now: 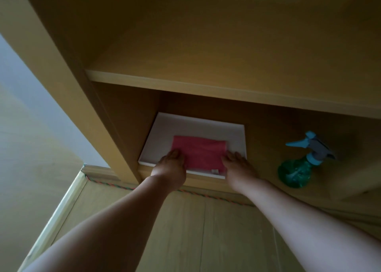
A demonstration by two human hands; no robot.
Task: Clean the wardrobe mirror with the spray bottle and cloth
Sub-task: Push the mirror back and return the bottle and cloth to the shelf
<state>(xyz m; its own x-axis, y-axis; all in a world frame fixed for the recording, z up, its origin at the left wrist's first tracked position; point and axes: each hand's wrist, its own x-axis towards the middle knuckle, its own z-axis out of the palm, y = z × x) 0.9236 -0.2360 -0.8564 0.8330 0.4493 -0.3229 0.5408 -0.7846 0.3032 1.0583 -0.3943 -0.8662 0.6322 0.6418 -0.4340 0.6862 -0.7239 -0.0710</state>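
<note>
While cloth lies on tray | left hand flat, touching it; right hand likewise

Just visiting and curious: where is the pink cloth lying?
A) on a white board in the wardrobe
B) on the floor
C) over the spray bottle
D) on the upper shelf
A: the pink cloth lies flat on the white board under the shelf, with the left hand and right hand at its sides; the spray bottle stands apart.
</note>
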